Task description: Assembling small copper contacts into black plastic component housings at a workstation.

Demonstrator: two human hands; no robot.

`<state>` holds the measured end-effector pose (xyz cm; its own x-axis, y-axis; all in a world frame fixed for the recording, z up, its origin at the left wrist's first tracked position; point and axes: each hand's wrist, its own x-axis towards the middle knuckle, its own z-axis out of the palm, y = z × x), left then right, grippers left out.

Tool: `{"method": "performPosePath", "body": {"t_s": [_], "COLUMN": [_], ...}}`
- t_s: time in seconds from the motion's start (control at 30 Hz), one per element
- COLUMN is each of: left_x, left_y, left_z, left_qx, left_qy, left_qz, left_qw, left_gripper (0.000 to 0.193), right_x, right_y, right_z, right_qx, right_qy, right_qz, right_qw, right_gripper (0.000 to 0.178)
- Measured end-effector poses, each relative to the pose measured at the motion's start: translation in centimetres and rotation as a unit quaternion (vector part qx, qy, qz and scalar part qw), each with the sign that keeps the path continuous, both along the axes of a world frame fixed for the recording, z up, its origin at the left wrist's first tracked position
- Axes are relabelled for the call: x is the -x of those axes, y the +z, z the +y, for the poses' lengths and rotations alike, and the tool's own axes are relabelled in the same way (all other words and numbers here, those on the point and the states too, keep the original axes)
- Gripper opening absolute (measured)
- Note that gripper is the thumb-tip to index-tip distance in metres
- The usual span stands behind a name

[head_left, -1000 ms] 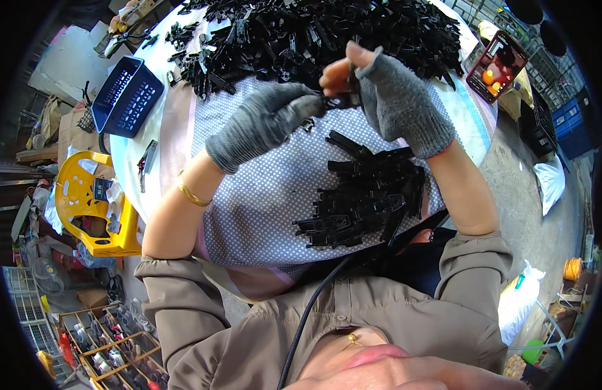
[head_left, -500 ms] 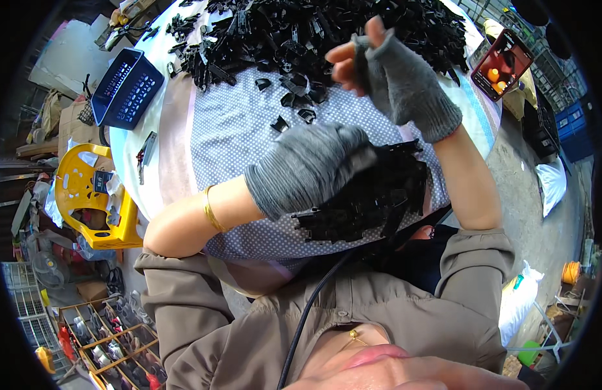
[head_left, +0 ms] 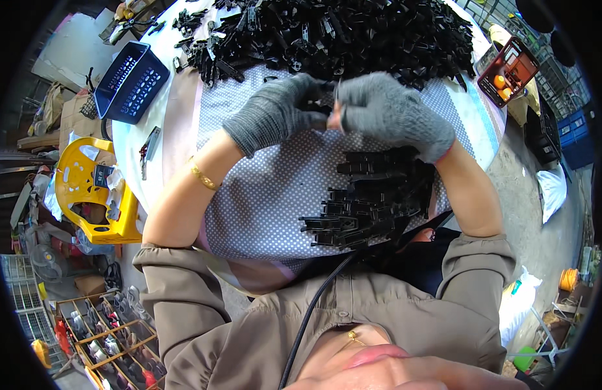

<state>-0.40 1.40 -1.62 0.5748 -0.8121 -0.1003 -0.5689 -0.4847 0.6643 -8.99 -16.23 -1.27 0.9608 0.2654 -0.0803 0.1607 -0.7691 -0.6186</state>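
My left hand (head_left: 278,110) and my right hand (head_left: 392,114), both in grey fingerless knit gloves, meet over the middle of the cloth. Their fingers curl inward and come together at the tips. Something dark shows between them, too covered to make out. Just beyond the hands spreads a big heap of small black plastic pieces (head_left: 327,39). Nearer to me, below my right hand, lies a stack of similar black pieces (head_left: 372,201), many of them laid side by side in rows.
A dotted cloth (head_left: 262,208) covers the round table. On its left are a blue basket (head_left: 130,81) and a small cutter-like tool (head_left: 148,153); a phone (head_left: 508,71) stands far right. A yellow chair (head_left: 129,211) is beside the table. A black cable (head_left: 314,299) runs down my front.
My left hand has moved from above the near stack, away from me to the loose pieces. My right hand has come down and inward to meet it. The stack now shows uncovered.
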Motion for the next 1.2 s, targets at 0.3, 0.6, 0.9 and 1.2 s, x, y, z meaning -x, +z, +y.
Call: {"method": "performPosePath", "body": {"t_s": [0.3, 0.6, 0.9, 1.2], "left_x": [-3.1, -1.8, -1.4, -1.1], "left_y": [-1.3, -0.4, 1.7, -0.1], "left_z": [0.0, 0.0, 2.6, 3.0], "left_qx": [0.092, 0.215, 0.103, 0.092], "left_qy": [-0.010, 0.060, -0.027, -0.097], "left_qz": [-0.327, -0.401, 0.098, 0.105], "left_qw": [0.941, 0.888, 0.989, 0.986], "left_gripper": [0.028, 0.031, 0.033, 0.029], "right_x": [-1.1, -1.7, -1.6, -1.6], "right_y": [-1.8, -2.8, -1.9, -1.9], "right_z": [0.0, -1.5, 1.2, 1.6], "right_qx": [0.165, 0.083, -0.128, 0.090], "right_qy": [-0.055, 0.002, 0.016, 0.012], "right_qz": [-0.270, -0.431, -0.421, -0.174], "right_qw": [0.947, 0.899, 0.898, 0.981], "right_gripper": [0.024, 0.017, 0.020, 0.022]}}
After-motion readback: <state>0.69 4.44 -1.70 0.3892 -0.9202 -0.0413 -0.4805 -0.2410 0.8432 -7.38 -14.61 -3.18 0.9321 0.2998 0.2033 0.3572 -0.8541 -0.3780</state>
